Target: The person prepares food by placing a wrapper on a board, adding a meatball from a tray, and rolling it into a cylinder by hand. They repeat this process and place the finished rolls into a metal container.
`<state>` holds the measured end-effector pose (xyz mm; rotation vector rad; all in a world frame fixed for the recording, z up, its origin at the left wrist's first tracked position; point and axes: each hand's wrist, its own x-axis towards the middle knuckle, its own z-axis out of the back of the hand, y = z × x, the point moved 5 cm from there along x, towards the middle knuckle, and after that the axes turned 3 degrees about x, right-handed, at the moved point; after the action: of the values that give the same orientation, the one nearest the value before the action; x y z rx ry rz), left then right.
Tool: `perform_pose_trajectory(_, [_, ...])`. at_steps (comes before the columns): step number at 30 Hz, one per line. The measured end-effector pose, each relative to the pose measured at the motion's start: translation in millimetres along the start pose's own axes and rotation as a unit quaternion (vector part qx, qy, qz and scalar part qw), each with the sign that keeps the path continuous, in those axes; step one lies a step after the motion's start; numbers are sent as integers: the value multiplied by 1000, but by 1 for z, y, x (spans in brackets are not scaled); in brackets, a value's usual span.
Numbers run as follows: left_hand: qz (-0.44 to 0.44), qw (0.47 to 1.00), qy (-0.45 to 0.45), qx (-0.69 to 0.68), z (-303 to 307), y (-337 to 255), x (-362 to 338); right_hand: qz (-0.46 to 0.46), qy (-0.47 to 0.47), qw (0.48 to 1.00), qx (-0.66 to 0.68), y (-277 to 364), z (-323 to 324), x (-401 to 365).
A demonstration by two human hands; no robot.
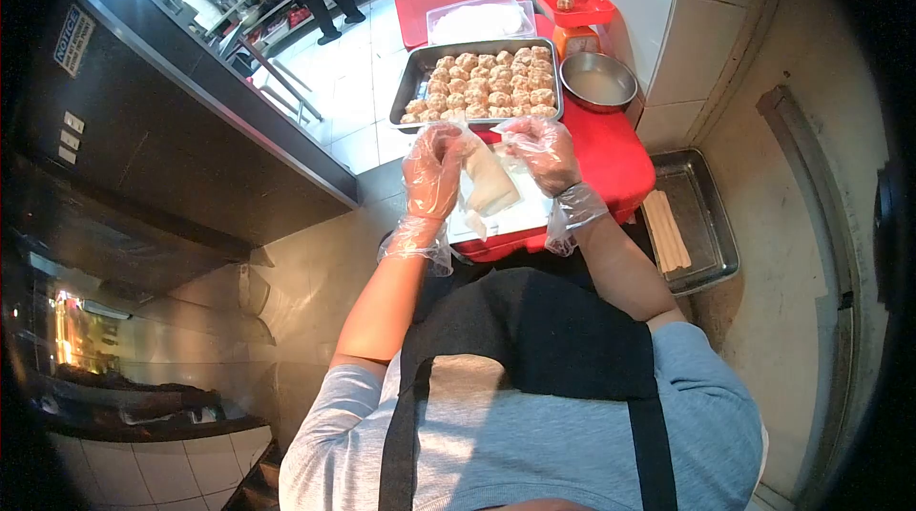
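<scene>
A limp, pale, thin sheet (490, 183) hangs over the white board on the red worktop (611, 163), pinched in the plastic-gloved left hand's (434, 167) fingers; the gloved right hand's (544, 156) fingers curl together beside it, their grip unclear. Beyond sits a metal tray (402, 108) of lumpy balls, backed by an orange scale (575, 39); far left, a dark panel's sign (74, 40) reads "NOTICE", its smaller print illegible.
</scene>
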<state>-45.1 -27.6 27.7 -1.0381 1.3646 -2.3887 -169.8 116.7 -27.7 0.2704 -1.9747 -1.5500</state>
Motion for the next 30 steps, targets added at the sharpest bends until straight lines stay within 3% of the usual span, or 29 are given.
perform_pose_trajectory(2, [2,999,-19,31,5,-2,0,4,-23,1000,-12,-1,6,0])
perform_pose_trajectory(5, [-10,998,-38,45,5,-7,-1,40,69,996,35,7,-22,-10])
perform_pose_trajectory(6, [-16,998,-41,43,2,-8,-2,-73,83,975,191,-4,-37,-10])
perform_pose_trajectory(8, [22,1000,0,-7,-8,-3,-7,-89,94,983,130,-4,-44,-16])
perform_pose_trajectory(9, [40,998,19,-32,-11,-1,-9,12,89,992,-88,12,-39,-19])
perform_pose_trajectory(13, [2,1000,14,-16,-7,0,-6,1,62,995,-81,12,-27,-16])
perform_pose_trajectory(16, [24,999,38,2,-9,-2,-7,44,20,997,-59,18,-25,-16])
perform_pose_trajectory(19, [111,989,94,-27,-18,16,-11,74,-1,994,-79,17,-21,-17])
perform_pose_trajectory(22, [148,977,108,-106,-23,22,-19,76,18,996,-40,3,-17,-11])
perform_pose_trajectory(24, [154,975,110,-113,-23,23,-20,-1,35,998,59,-2,-17,-11])
perform_pose_trajectory(30, [40,994,81,60,-13,29,-10,-79,95,973,196,11,-32,-13])
